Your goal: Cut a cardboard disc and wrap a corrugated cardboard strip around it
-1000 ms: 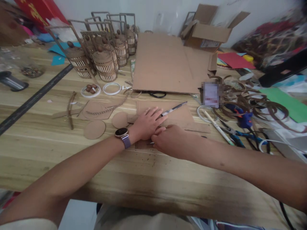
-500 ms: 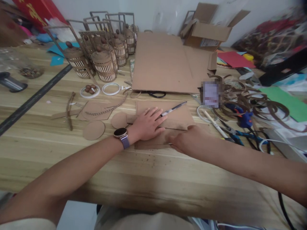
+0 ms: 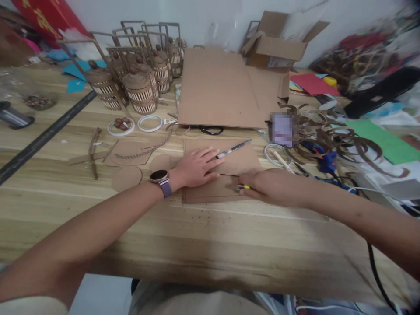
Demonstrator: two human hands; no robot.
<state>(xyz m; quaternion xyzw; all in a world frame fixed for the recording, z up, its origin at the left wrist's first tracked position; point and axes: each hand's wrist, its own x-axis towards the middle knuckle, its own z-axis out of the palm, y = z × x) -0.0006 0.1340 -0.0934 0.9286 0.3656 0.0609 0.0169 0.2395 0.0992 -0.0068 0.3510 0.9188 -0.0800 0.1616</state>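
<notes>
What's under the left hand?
Brown cardboard shows around the left hand, which lies flat over it; a pen rests on cardboard beside the hand. Whatever is directly beneath the palm is covered, so can't tell.

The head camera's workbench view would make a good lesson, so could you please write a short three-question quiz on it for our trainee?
1. Multiple choice: where is the purple-strapped watch worn?
A. On the right wrist
B. On the left wrist
C. On neither wrist

2. True or false: the left hand is gripping the yellow-marked tool.

3. Fill in the blank: the pen lies on a piece of ____.

Key:
1. B.
2. False; the right hand holds it, while the left lies palm down.
3. cardboard.
</notes>
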